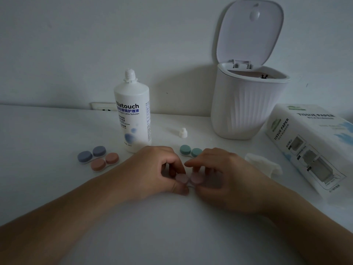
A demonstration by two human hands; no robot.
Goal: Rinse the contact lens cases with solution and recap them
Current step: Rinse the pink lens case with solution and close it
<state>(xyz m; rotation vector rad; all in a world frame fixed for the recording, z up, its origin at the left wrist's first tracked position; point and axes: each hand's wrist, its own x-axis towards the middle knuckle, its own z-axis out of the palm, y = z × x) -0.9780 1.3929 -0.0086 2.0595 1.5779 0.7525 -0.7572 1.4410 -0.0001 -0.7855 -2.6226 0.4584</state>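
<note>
On the smooth white surface, a blue lens case and an orange lens case lie capped, touching. Behind stands the uncapped Natouch solution bottle. The left hand and right hand each pinch one round lid of the pink lens case, fingers hiding its base. A green lens case, small bottle cap, ribbed open-lidded bin, crumpled tissue and cut-off tissue pack follow.

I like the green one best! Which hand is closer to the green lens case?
The right hand. Its knuckles sit just in front of the green lens case, almost touching. The left hand is farther off, to the case's left and nearer the person.
</note>
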